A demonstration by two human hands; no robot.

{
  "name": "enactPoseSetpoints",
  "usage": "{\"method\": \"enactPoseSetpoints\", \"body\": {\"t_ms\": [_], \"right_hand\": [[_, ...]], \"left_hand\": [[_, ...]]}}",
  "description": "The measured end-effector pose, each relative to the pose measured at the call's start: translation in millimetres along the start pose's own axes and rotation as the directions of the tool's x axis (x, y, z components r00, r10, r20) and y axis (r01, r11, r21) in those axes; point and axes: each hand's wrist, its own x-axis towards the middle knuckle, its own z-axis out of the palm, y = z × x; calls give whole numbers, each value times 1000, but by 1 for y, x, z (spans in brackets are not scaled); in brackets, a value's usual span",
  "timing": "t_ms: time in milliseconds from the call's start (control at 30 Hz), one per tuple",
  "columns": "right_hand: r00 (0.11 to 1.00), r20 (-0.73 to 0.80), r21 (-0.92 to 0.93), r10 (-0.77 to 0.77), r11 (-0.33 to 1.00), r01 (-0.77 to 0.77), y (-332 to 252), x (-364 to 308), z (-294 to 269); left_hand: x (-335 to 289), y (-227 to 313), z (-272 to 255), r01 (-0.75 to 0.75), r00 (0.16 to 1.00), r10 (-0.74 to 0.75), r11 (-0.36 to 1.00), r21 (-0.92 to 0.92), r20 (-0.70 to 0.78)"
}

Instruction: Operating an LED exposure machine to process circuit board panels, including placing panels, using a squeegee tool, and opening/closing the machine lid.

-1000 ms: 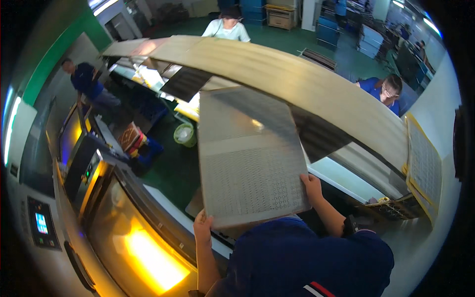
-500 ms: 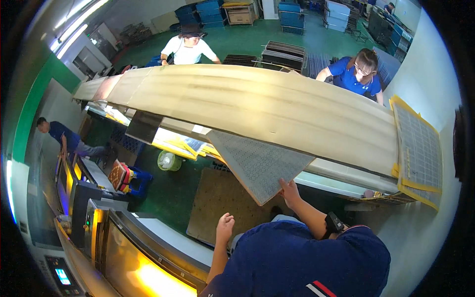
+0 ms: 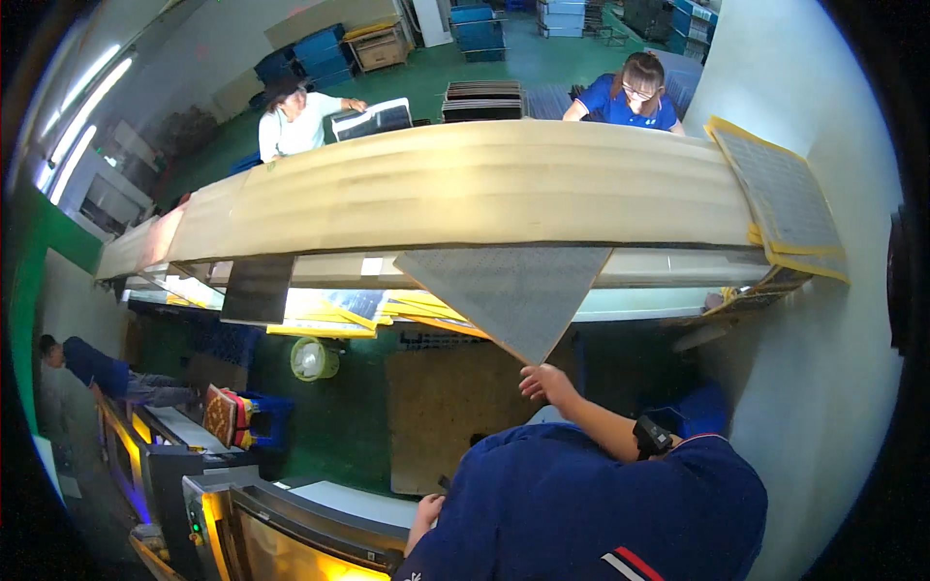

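At far left a co-worker (image 3: 97,370) in dark blue leans; a dark panel (image 3: 258,289) juts from under a long beige board (image 3: 446,189), with a green basket (image 3: 314,361) nearby on the floor. Beside an amber-lit machine (image 3: 320,528), the left grip (image 3: 427,508) shows partly past the person's body. The grey panel (image 3: 523,300) pokes from beneath the board, one corner toward the person; there sits the right grip (image 3: 548,384), fingers curled; whether either grip pinches anything, I cannot tell. Farther right leans a yellow-edged sheet (image 3: 790,194)
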Motion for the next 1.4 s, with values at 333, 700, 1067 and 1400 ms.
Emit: {"method": "enactPoseSetpoints", "body": {"t_ms": [333,700,1067,1400], "right_hand": [[942,268,-550,-200,771,321,21,-64,105],[952,281,-585,-122,764,271,34,-89,110],[865,500,-591,-40,715,374,3,-67,99],[780,622,-546,73,755,364,-1,-45,29]], "left_hand": [[43,33,-89,-148,989,149,969,196,14],[66,142,-22,-359,920,370,928,-101,129],[-7,28,1,493,821,-511,859,135,253],[-125,50,135,588,783,-512,794,-154,353]]}}
